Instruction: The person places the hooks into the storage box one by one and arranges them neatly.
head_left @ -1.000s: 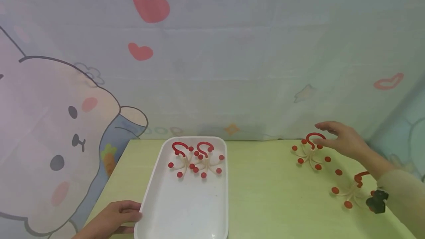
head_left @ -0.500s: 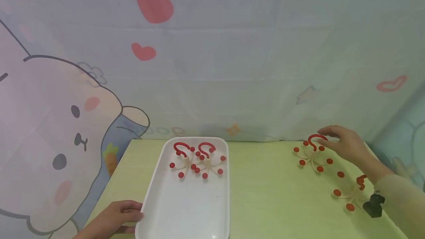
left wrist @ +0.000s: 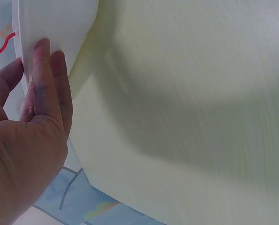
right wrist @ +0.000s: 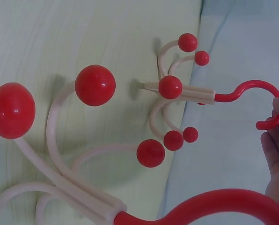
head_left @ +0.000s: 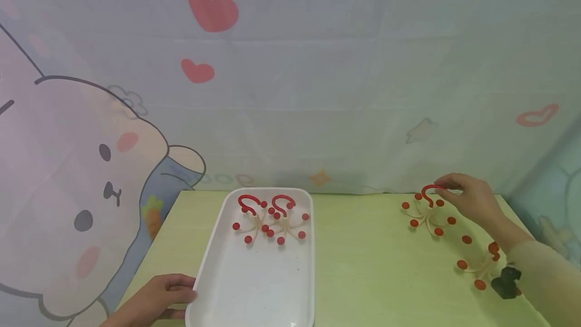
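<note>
A white tray lies on the pale green table and holds two cream hangers with red hooks and red ball tips. My left hand holds the tray's near left rim, thumb on one side and fingers on the other. At the far right stands a third hanger. My right hand has thumb and fingers curled about its red hook, a fingertip touching the hook's end. A fourth hanger lies under my right forearm, large in the right wrist view.
The table stands against a cartoon cloth backdrop close behind it. Its left edge runs just beside the tray. A black piece sits at my right wrist by the sleeve.
My right hand has come down from hovering with spread fingers and closed on the far right hanger's hook. The left hand and the tray have stayed put.
</note>
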`<state>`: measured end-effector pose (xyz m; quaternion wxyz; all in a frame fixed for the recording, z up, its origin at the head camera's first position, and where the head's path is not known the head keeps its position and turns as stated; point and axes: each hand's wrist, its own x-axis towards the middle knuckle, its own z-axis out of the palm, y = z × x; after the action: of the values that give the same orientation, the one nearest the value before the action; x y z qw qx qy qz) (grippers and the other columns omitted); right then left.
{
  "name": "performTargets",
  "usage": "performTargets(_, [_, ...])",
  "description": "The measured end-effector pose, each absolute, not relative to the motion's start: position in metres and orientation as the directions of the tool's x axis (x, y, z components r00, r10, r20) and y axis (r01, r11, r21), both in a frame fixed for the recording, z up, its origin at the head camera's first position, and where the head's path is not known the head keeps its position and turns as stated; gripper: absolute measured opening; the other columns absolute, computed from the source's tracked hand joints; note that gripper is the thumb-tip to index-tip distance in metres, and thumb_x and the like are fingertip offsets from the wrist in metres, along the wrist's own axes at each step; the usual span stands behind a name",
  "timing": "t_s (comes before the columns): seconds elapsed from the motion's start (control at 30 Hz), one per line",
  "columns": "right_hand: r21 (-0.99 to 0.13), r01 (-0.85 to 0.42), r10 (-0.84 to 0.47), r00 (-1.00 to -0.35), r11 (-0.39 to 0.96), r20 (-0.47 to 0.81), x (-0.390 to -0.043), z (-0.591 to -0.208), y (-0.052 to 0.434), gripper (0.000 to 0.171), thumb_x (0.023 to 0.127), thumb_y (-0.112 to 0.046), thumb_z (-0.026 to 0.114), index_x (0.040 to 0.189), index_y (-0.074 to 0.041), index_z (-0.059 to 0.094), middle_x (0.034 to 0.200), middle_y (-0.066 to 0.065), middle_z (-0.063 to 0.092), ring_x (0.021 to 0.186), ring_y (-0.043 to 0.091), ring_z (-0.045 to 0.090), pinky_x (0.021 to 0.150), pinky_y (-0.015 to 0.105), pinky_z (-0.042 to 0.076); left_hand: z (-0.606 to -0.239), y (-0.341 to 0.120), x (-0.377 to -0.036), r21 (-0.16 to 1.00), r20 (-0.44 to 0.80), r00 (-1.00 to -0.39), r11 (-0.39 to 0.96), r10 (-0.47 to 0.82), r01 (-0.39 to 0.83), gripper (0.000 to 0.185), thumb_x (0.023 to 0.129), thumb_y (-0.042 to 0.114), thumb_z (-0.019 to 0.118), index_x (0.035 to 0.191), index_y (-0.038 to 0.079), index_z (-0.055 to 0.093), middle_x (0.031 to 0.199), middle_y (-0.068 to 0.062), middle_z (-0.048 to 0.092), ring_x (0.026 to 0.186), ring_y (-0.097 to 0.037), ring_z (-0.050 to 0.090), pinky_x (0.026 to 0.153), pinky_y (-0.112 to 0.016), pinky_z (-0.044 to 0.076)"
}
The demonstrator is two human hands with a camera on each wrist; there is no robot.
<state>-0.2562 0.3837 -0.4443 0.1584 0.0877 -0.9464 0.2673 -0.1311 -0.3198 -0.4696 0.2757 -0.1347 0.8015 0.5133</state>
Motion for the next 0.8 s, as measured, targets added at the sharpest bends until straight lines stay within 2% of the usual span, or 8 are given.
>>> performTargets(0.2, [-0.470, -0.261, -0.086, -0.929, 0.843, 0.361, -0.254, -0.441, 0.377, 0.020, 0.098, -0.016, 0.080, 0.113, -0.003, 0.076, 0.108, 0.019, 0.077, 0.106, 0.047, 0.070, 0.086, 0.066, 0.060, -0.471, -0.319, -0.131, 0.744, -0.583, -0.811, 0.434, 0.048, -0.509, 0.052, 0.100, 0.020, 0.077, 0.137, -0.013, 0.060, 0.123, -0.016, 0.072, 0.105, -0.033, 0.073, 0.093, -0.049, 0.065])
performTargets(0.43, [-0.466, -0.293, -0.096, -0.912, 0.835, 0.400, -0.249, -0.432, 0.367, 0.017, 0.097, -0.015, 0.081, 0.112, -0.007, 0.078, 0.107, 0.014, 0.079, 0.105, 0.042, 0.071, 0.084, 0.055, 0.059, -0.469, -0.321, -0.130, 0.784, -0.555, -0.823, 0.406, 0.121, -0.470, 0.054, 0.101, 0.018, 0.075, 0.138, -0.016, 0.057, 0.122, -0.016, 0.073, 0.106, -0.033, 0.074, 0.094, -0.049, 0.065])
performTargets(0.47, [-0.470, -0.297, -0.097, -0.910, 0.831, 0.404, -0.248, -0.430, 0.365, 0.017, 0.097, -0.016, 0.081, 0.112, -0.008, 0.078, 0.107, 0.013, 0.079, 0.105, 0.041, 0.071, 0.084, 0.048, 0.060, -0.469, -0.322, -0.130, 0.788, -0.553, -0.824, 0.402, 0.127, -0.466, 0.054, 0.101, 0.018, 0.075, 0.138, -0.016, 0.057, 0.122, -0.016, 0.073, 0.106, -0.033, 0.074, 0.094, -0.049, 0.065])
performTargets(0.53, [-0.477, -0.315, -0.102, -0.902, 0.820, 0.420, -0.246, -0.427, 0.361, 0.016, 0.097, -0.017, 0.082, 0.111, -0.010, 0.079, 0.107, 0.010, 0.079, 0.104, 0.029, 0.071, 0.083, 0.032, 0.059, -0.469, -0.322, -0.129, 0.796, -0.547, -0.825, 0.395, 0.141, -0.459, 0.054, 0.101, 0.018, 0.075, 0.138, -0.016, 0.057, 0.123, -0.016, 0.073, 0.106, -0.033, 0.074, 0.094, -0.049, 0.065])
performTargets(0.67, [-0.476, -0.357, -0.117, -0.879, 0.804, 0.462, -0.241, -0.419, 0.349, 0.016, 0.095, -0.018, 0.084, 0.110, -0.013, 0.081, 0.107, 0.006, 0.079, 0.099, 0.021, 0.069, 0.077, 0.009, 0.048, -0.470, -0.323, -0.130, 0.799, -0.545, -0.826, 0.389, 0.145, -0.459, 0.054, 0.101, 0.018, 0.075, 0.138, -0.016, 0.057, 0.124, -0.015, 0.073, 0.107, -0.033, 0.074, 0.094, -0.049, 0.065])
performTargets(0.7, [-0.473, -0.367, -0.121, -0.873, 0.801, 0.472, -0.240, -0.417, 0.345, 0.016, 0.095, -0.017, 0.084, 0.110, -0.013, 0.081, 0.106, 0.005, 0.080, 0.098, 0.019, 0.069, 0.076, 0.007, 0.047, -0.471, -0.323, -0.130, 0.798, -0.546, -0.826, 0.388, 0.140, -0.461, 0.053, 0.101, 0.018, 0.075, 0.137, -0.016, 0.057, 0.124, -0.015, 0.072, 0.107, -0.033, 0.074, 0.094, -0.049, 0.065])
performTargets(0.73, [-0.465, -0.375, -0.125, -0.867, 0.802, 0.482, -0.239, -0.415, 0.341, 0.015, 0.094, -0.016, 0.084, 0.109, -0.013, 0.081, 0.105, 0.004, 0.080, 0.098, 0.024, 0.068, 0.077, 0.007, 0.047, -0.471, -0.322, -0.130, 0.795, -0.547, -0.826, 0.390, 0.133, -0.464, 0.053, 0.101, 0.018, 0.075, 0.137, -0.016, 0.058, 0.124, -0.015, 0.072, 0.106, -0.033, 0.074, 0.094, -0.049, 0.065])
performTargets(0.8, [-0.454, -0.395, -0.139, -0.855, 0.799, 0.501, -0.238, -0.412, 0.334, 0.016, 0.093, -0.014, 0.085, 0.108, -0.013, 0.082, 0.104, 0.004, 0.080, 0.098, 0.021, 0.068, 0.077, 0.005, 0.046, -0.471, -0.321, -0.130, 0.788, -0.553, -0.826, 0.393, 0.112, -0.474, 0.052, 0.100, 0.018, 0.076, 0.137, -0.015, 0.059, 0.125, -0.015, 0.072, 0.105, -0.033, 0.074, 0.093, -0.049, 0.066])
